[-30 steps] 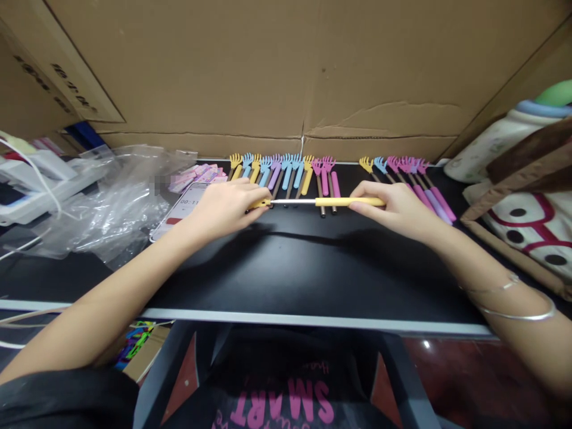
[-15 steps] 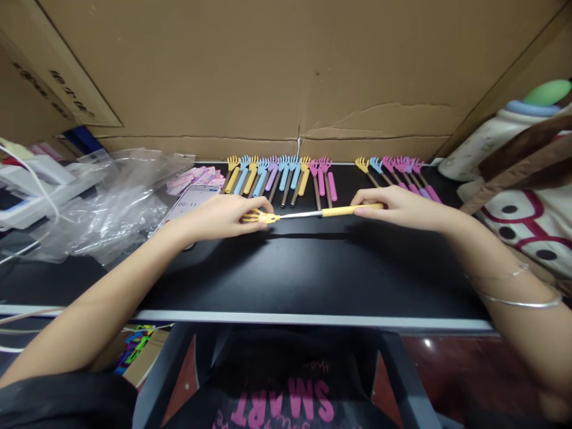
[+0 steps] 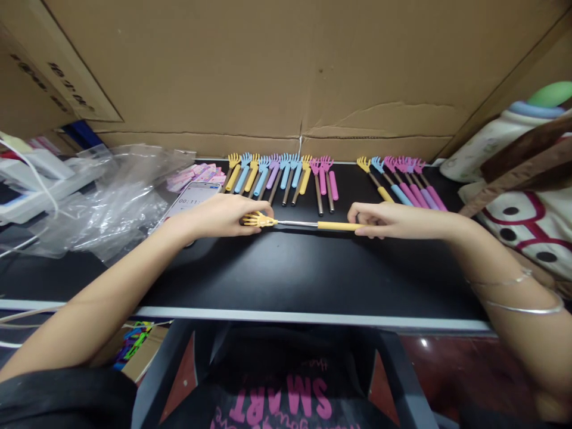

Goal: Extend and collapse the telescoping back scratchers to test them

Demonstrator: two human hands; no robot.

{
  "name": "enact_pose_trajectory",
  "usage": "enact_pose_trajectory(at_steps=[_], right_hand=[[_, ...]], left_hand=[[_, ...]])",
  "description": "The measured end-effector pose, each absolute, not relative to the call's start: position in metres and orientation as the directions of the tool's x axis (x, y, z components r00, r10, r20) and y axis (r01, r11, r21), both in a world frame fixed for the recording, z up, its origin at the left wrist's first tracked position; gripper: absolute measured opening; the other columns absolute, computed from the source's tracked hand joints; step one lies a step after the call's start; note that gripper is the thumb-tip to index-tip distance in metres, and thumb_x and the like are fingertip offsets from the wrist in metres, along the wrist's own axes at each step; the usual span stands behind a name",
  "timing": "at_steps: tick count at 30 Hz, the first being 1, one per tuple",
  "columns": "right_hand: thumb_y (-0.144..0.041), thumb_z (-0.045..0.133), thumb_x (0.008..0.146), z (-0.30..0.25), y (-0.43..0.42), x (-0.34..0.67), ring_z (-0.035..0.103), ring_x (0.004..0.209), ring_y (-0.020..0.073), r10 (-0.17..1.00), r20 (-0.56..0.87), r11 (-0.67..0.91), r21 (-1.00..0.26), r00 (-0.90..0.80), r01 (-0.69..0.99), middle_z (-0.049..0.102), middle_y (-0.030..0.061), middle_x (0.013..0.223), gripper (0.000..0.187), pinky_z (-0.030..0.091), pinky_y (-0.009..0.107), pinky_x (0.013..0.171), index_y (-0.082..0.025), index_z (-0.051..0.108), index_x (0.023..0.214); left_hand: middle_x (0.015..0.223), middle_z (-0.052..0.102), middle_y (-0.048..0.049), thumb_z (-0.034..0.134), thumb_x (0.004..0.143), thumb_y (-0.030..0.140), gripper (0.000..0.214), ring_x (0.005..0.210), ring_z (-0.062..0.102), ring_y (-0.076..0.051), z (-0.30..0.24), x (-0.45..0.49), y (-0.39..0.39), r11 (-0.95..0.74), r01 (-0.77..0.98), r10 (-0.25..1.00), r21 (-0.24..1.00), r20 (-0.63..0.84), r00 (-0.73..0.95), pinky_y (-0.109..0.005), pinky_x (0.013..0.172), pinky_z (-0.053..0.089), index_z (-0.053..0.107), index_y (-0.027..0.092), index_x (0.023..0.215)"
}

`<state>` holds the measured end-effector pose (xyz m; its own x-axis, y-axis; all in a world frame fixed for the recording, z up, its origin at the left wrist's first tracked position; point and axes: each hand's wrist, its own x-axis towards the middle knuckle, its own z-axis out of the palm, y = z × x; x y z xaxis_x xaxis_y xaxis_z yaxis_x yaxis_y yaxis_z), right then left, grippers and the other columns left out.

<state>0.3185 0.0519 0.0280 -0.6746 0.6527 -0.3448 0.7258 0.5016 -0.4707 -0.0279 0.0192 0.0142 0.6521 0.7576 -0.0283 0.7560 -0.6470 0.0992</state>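
Note:
A yellow back scratcher lies crosswise between my hands, low over the black tabletop. My left hand is closed on its claw-shaped head. At the other end, the fingers of my right hand are closed around the tip of the yellow sleeve. A bare metal rod shows between head and sleeve. Behind it stretches a row of several back scratchers in yellow, blue, purple and pink, with their coloured sleeves lying loose beside the rods. Farther right, several back scratchers have sleeves on their rods.
A phone showing a timer lies partly under my left hand. Clear plastic bags and pink printed packets are at the left. A white bottle and a fabric bag stand at the right. Cardboard walls the back.
My right hand and the sleeve's end have come lower and slightly left. The back scratcher now sits closer to the tabletop, while my left hand keeps hold of its head.

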Motion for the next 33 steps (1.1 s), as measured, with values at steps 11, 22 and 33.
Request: enact_pose_trajectory(at_steps=[11,22,33], right_hand=[[-0.056,0.047,0.085,0.029,0.053,0.319,0.047,0.057,0.0097,0.658,-0.34,0.556,-0.382,-0.672,0.738,0.054,-0.0009,0.064,0.037,0.035,0.023,0.054,-0.02,0.057,0.087],[-0.047,0.051,0.083,0.024,0.05,0.317,0.049,0.058,0.0106,0.708,-0.272,0.597,-0.262,-0.652,0.758,0.058,0.0006,0.072,0.026,0.033,0.024,0.053,-0.021,0.057,0.086],[-0.038,0.049,0.088,0.048,-0.048,0.293,0.059,0.078,0.0164,0.641,0.217,0.767,-0.23,-0.737,0.599,0.065,0.0047,0.09,0.017,0.043,0.029,0.068,-0.027,0.06,0.095]], left_hand=[[0.114,0.056,-0.0038,0.047,0.089,0.037,0.03,0.093,0.059,-0.015,0.009,-0.025,0.019,-0.673,0.732,0.738,0.108,0.019,0.675,-0.024,0.082,0.043,0.06,0.028,0.115],[0.11,0.06,-0.0002,0.047,0.09,0.037,0.028,0.09,0.061,-0.014,0.012,-0.022,0.015,-0.67,0.741,0.742,0.038,0.02,0.67,-0.02,0.069,0.042,0.057,0.031,0.116],[0.107,0.061,-0.0011,0.048,0.092,0.032,0.024,0.091,0.063,-0.015,0.008,-0.015,0.009,-0.652,0.754,0.753,-0.082,0.05,0.656,-0.02,0.066,0.043,0.057,0.028,0.114]])
